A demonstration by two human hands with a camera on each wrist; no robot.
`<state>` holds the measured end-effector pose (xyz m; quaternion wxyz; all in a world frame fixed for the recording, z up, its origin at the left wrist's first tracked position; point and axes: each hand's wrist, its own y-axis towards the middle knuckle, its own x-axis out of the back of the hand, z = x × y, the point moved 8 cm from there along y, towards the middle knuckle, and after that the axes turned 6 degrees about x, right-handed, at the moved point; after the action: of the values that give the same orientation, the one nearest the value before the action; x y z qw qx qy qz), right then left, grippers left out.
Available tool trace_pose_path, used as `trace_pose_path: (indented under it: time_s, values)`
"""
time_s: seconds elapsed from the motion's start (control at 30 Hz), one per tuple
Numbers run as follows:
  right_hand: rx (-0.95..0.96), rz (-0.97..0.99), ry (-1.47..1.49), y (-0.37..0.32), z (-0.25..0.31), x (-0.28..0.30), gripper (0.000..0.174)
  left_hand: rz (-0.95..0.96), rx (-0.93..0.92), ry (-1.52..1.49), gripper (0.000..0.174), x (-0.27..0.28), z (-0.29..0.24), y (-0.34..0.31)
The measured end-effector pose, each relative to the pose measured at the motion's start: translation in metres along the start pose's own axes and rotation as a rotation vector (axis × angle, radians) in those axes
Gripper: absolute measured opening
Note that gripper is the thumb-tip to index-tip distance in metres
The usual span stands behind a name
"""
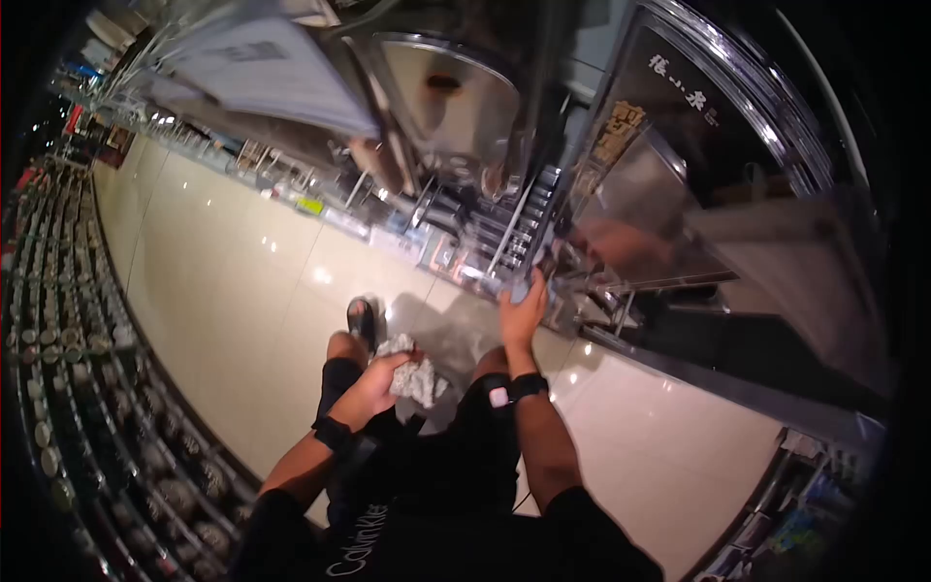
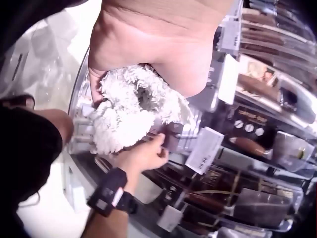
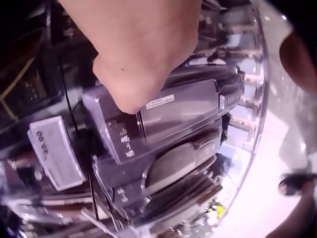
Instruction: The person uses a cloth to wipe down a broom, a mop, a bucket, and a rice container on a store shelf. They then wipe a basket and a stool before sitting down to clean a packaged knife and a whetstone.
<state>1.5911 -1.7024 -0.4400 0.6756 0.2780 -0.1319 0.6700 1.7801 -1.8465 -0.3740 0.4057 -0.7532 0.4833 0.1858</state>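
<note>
The left hand [image 1: 378, 380] holds a white fluffy cloth [image 1: 415, 376] in front of the legs. In the left wrist view the cloth [image 2: 129, 109] bunches out below the palm of that hand [image 2: 148, 44]. The right hand [image 1: 524, 312] reaches to the lower edge of the display rack. In the right wrist view, the right hand [image 3: 141, 54] grips a clear-packed wide blade [image 3: 181, 111] at its upper edge; the fingers on the far side are hidden. Another packed knife [image 3: 173, 166] lies just below it.
Racks of packaged knives with price tags [image 2: 204, 148] run along the hands. Glossy panels [image 1: 669, 145] rise above. Shelves of small round items [image 1: 58, 339] stand at left, and pale floor tiles [image 1: 233, 291] lie between. A foot in a dark sandal [image 1: 361, 323] is near the left hand.
</note>
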Motion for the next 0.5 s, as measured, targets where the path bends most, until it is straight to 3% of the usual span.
trace_pose_path:
  time_s: [0.03, 0.07, 0.1, 0.13, 0.17, 0.2, 0.23, 0.3, 0.33, 0.37, 0.4, 0.43, 0.47, 0.5]
  values:
    - [0.089, -0.164, 0.080, 0.006, -0.013, -0.014, 0.046, 0.298, -0.291, -0.064, 0.013, -0.002, -0.007, 0.012]
    - [0.111, -0.156, 0.183, 0.009, -0.021, -0.025, 0.049, -0.245, 0.479, 0.021, 0.011, 0.081, 0.037, 0.040]
    - [-0.003, -0.213, 0.226, 0.005, -0.027, -0.041, 0.046, -0.172, 0.281, 0.564, 0.011, -0.003, -0.040, 0.053]
    - [0.119, -0.269, 0.028, -0.003, -0.024, -0.045, 0.046, -0.306, 0.736, 0.269, 0.016, 0.120, 0.027, 0.068]
    - [0.002, -0.143, 0.083, 0.000, -0.026, -0.040, 0.043, -0.198, 0.582, 0.360, 0.020, 0.171, 0.049, 0.074]
    - [0.380, -0.381, -0.005, 0.004, -0.040, -0.062, 0.033, -0.018, 0.334, 0.501, 0.025, 0.182, 0.024, 0.173]
    - [0.412, -0.377, 0.039, 0.002, -0.045, -0.069, 0.025, 0.072, 0.279, 0.520, 0.025, 0.160, 0.011, 0.201]
    - [0.522, -0.426, 0.036, 0.099, -0.058, -0.068, 0.032, 0.236, -0.227, 0.892, 0.045, 0.117, -0.027, 0.221]
    - [0.478, -0.364, 0.085, 0.098, -0.046, -0.077, 0.039, 0.238, -0.166, 0.954, 0.045, 0.117, -0.022, 0.221]
    - [0.328, -0.233, 0.108, 0.031, -0.046, -0.078, 0.046, 0.174, 0.146, 0.844, 0.037, 0.123, -0.008, 0.217]
    - [0.060, -0.164, 0.113, -0.065, -0.041, -0.088, 0.046, 0.034, 0.509, 0.752, 0.029, 0.156, 0.018, 0.213]
    - [0.023, -0.158, 0.140, -0.042, -0.036, -0.079, 0.037, -0.034, 0.674, 0.605, 0.021, 0.167, 0.031, 0.205]
    - [0.123, -0.200, 0.162, 0.025, -0.038, -0.066, 0.029, -0.022, 0.717, 0.438, 0.016, 0.167, 0.038, 0.203]
    - [0.326, -0.365, 0.143, 0.034, -0.036, -0.059, 0.024, -0.002, 0.570, 0.409, 0.012, 0.163, 0.041, 0.220]
